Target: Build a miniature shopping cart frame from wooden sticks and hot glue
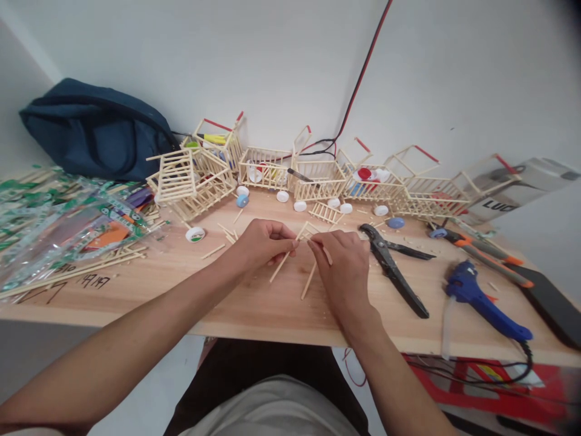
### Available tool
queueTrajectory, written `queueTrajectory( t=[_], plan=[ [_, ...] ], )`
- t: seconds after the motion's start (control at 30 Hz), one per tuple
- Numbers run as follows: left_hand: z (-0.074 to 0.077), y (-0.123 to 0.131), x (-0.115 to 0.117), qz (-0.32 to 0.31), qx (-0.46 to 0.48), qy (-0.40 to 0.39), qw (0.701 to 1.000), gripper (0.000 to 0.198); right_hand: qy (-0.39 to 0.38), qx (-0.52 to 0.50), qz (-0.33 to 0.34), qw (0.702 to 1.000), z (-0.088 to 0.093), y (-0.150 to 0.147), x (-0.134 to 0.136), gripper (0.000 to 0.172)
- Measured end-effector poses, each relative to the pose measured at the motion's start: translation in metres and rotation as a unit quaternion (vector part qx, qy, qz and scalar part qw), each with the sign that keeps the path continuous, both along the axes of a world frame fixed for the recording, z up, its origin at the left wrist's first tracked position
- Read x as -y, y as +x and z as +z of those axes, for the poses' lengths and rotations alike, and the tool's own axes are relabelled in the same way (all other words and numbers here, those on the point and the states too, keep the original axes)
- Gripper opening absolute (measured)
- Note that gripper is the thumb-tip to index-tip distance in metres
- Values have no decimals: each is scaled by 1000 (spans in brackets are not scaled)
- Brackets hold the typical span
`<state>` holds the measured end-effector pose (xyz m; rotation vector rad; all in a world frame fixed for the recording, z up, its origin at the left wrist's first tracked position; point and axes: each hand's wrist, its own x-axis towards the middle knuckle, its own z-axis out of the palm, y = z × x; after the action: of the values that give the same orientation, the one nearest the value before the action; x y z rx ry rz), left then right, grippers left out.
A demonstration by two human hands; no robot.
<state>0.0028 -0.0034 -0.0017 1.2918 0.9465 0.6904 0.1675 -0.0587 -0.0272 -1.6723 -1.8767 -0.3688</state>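
Observation:
Between my two hands is a small frame of thin wooden sticks point(307, 228), its two long legs slanting down toward me. My left hand point(269, 242) pinches the left leg near its upper part. On the other side, my right hand point(342, 257) has its fingertips closed on the frame's right part, partly covering it. Just behind the frame lies a ladder-like stick panel point(325, 213) on the table. Loose short sticks point(227, 233) are scattered left of it. Black cutting pliers point(394, 269) lie right of my right hand.
Several miniature stick carts point(267, 169) with bottle-cap wheels line the wall. A blue hot glue gun point(485, 303), orange-handled pliers point(488, 254) and a black phone-like slab point(551, 303) lie at right. Plastic-wrapped sticks point(104, 212) and a dark blue bag point(100, 130) are at left.

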Motion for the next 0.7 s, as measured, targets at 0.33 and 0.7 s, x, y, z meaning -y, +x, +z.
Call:
queueTrajectory(
  t=[0.33,0.7],
  plan=[
    [1,0,0,-8,-12,-5,1000,11,-10,-18,7,1000,-1,-1,0,19],
    [-1,0,-1,-12,-15,-3,1000,12,0,-12,8,1000,-1,0,0,20]
  ],
)
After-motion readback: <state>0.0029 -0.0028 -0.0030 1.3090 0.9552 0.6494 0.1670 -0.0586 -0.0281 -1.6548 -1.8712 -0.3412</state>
